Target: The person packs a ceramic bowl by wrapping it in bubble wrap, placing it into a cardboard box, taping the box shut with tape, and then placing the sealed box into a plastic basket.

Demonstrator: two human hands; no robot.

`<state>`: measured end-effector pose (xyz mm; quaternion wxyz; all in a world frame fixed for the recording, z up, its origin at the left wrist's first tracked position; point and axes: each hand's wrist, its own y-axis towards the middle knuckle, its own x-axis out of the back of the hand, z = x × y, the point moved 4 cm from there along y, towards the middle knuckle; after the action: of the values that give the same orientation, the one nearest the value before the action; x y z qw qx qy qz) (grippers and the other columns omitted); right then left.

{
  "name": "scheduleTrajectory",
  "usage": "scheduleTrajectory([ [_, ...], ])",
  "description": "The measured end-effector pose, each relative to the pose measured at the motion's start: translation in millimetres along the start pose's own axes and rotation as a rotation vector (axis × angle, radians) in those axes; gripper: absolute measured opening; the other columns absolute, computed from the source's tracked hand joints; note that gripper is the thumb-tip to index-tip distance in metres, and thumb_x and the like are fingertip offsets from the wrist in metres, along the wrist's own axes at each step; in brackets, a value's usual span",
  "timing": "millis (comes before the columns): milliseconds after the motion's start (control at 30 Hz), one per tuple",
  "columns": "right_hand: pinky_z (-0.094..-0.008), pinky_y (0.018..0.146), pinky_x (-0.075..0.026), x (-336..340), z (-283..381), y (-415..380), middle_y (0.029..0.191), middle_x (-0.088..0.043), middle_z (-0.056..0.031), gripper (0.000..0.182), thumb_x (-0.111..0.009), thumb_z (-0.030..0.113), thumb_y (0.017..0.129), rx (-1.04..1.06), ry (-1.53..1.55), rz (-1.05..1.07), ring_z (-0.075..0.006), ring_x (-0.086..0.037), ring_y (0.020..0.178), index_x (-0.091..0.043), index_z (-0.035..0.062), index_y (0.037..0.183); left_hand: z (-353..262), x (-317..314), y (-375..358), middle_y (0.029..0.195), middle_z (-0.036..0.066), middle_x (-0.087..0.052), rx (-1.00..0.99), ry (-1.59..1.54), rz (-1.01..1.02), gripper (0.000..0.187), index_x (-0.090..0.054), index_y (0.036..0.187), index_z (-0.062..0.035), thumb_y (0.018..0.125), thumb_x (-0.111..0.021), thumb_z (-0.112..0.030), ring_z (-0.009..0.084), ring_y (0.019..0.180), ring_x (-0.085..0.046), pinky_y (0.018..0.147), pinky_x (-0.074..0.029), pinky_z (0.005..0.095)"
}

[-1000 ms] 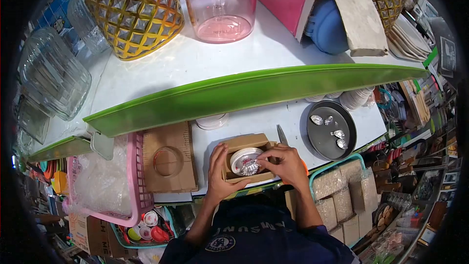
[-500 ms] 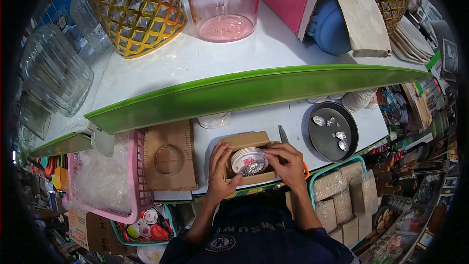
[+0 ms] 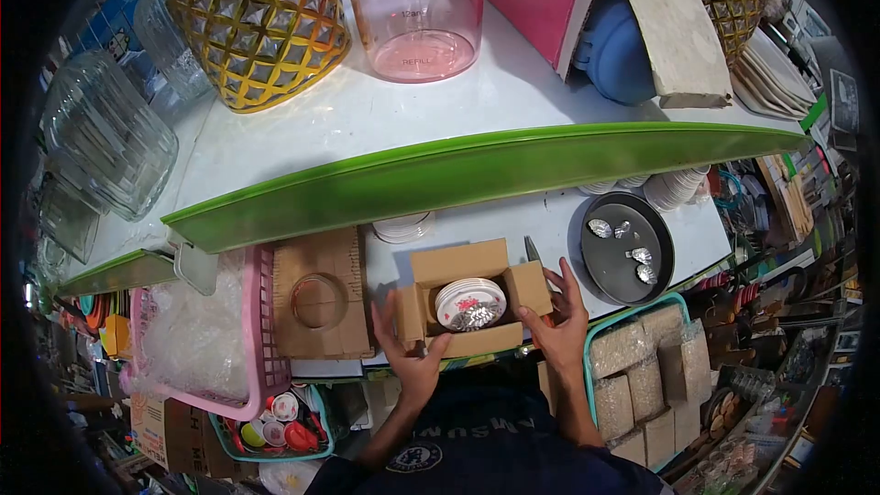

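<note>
1. Left hand (image 3: 417, 367) fingers were wide, left of the box (image 3: 458, 261).
2. Right hand (image 3: 561, 335) had let go: fingers wide, thumb at the box's right edge.
3. Silver piece (image 3: 475, 315) lay with dishes (image 3: 482, 292) inside the box, so it was in.
4. Pan (image 3: 605, 264) sat right of the box.

Looks like matt cardboard on the box (image 3: 472, 343); inside it, smooth gloss on the dishes (image 3: 465, 293), crinkled metallic shine on the foil piece (image 3: 475, 315); right of it, matt on the pan (image 3: 605, 261).
</note>
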<state>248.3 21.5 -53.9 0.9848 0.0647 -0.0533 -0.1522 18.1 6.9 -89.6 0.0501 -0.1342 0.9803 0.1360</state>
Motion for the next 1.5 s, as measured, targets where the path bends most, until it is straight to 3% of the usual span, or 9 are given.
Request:
scheduleTrajectory([
  [267, -0.0269, 0.084, -0.054, -7.4, -2.8, -3.0, 0.114, -0.066, -0.0157, 0.078, -0.075, -0.004, 0.082, -0.114, 0.277, 0.106, -0.0167, -0.065, 0.102, -0.033, -0.0015, 0.148, 4.6, 2.7, -10.2, 0.156, 0.016, -0.025, 0.127, -0.085, -0.013, 0.115, 0.009, 0.154, -0.0079, 0.078, -0.075, 0.007, 0.0287, 0.135, -0.041, 0.111, -0.036, 0.0417],
  [367, -0.0255, 0.081, -0.055, -4.5, -11.6, -4.3, 0.113, -0.066, -0.0154, 0.066, -0.076, -0.002, 0.081, -0.129, 0.152, 0.132, -0.0157, -0.065, 0.100, -0.046, -0.0047, 0.140, 5.2, 4.4, -6.3, 0.157, 0.017, -0.029, 0.147, -0.085, 0.003, 0.107, 0.001, 0.156, -0.0076, 0.080, -0.073, 0.005, 0.0303, 0.134, -0.043, 0.112, -0.034, 0.0417],
  [433, -0.0259, 0.082, -0.055, -4.3, -6.3, -4.6, 0.113, -0.066, -0.0147, 0.060, -0.078, -0.002, 0.079, -0.126, 0.122, 0.150, -0.0160, -0.065, 0.100, -0.053, -0.0048, 0.133, -7.1, 0.7, 4.6, 0.153, 0.019, -0.038, -0.113, 0.246, 0.246, 0.087, -0.025, 0.153, -0.0038, 0.081, -0.073, 0.002, 0.0331, 0.137, -0.042, 0.113, -0.033, 0.0432],
  [533, -0.0271, 0.082, -0.055, -2.4, 4.2, -1.8, 0.115, -0.065, -0.0129, 0.052, -0.080, 0.000, 0.076, -0.021, -0.050, 0.212, -0.0166, -0.064, 0.101, -0.062, -0.0031, 0.125, -15.7, 3.7, 10.1, 0.149, 0.020, -0.043, -0.190, 0.463, 0.377, 0.065, -0.047, 0.142, -0.0008, 0.082, -0.072, -0.005, 0.0368, 0.140, -0.039, 0.114, -0.031, 0.0458],
  [833, -0.0310, 0.088, -0.051, -7.5, 16.6, 0.1, 0.122, -0.058, -0.0104, 0.048, -0.077, 0.015, 0.082, 0.180, -0.232, 0.342, -0.0198, -0.058, 0.104, -0.065, 0.0067, 0.127, -40.9, 6.9, 23.7, 0.150, 0.017, -0.042, -0.350, 0.679, 0.557, 0.074, -0.055, 0.136, -0.0055, 0.072, -0.082, -0.031, 0.0369, 0.142, -0.034, 0.118, -0.019, 0.0569],
  [1067, -0.0335, 0.094, -0.044, -2.3, 25.3, 2.2, 0.125, -0.054, -0.0159, 0.046, -0.051, 0.036, 0.100, 0.120, -0.127, 0.441, -0.0258, -0.055, 0.112, -0.062, 0.0031, 0.130, -25.3, 13.7, 26.3, 0.147, 0.012, -0.048, -0.367, 0.750, 0.537, 0.058, -0.064, 0.128, -0.0081, 0.074, -0.078, -0.022, 0.0360, 0.143, -0.034, 0.119, -0.017, 0.0570],
  [1133, -0.0329, 0.094, -0.044, -0.6, 22.2, 4.9, 0.125, -0.054, -0.0152, 0.043, -0.054, 0.031, 0.099, 0.208, -0.172, 0.450, -0.0254, -0.055, 0.112, -0.062, 0.0033, 0.131, -30.2, 11.2, 26.8, 0.145, 0.012, -0.050, -0.362, 0.736, 0.510, 0.046, -0.066, 0.124, -0.0070, 0.079, -0.073, -0.014, 0.0366, 0.142, -0.035, 0.119, -0.015, 0.0569],
  [1367, -0.0304, 0.082, -0.052, -6.4, 14.3, 4.7, 0.121, -0.058, -0.0104, 0.038, -0.072, 0.016, 0.088, 0.205, -0.268, 0.381, -0.0203, -0.061, 0.100, -0.067, 0.0079, 0.125, -29.2, 6.7, 29.3, 0.146, 0.016, -0.048, -0.376, 0.602, 0.426, 0.048, -0.060, 0.130, -0.0029, 0.084, -0.071, -0.012, 0.0367, 0.143, -0.033, 0.119, -0.017, 0.0523],
  [1500, -0.0274, 0.075, -0.050, -7.6, 11.7, 2.5, 0.117, -0.062, -0.0089, 0.031, -0.073, 0.015, 0.086, 0.176, -0.252, 0.318, -0.0170, -0.061, 0.098, -0.072, 0.0069, 0.116, -31.8, 7.2, 37.3, 0.152, 0.020, -0.038, -0.064, 0.288, 0.358, 0.065, -0.043, 0.143, -0.0014, 0.084, -0.069, -0.007, 0.0339, 0.144, -0.031, 0.118, -0.022, 0.0432],
])
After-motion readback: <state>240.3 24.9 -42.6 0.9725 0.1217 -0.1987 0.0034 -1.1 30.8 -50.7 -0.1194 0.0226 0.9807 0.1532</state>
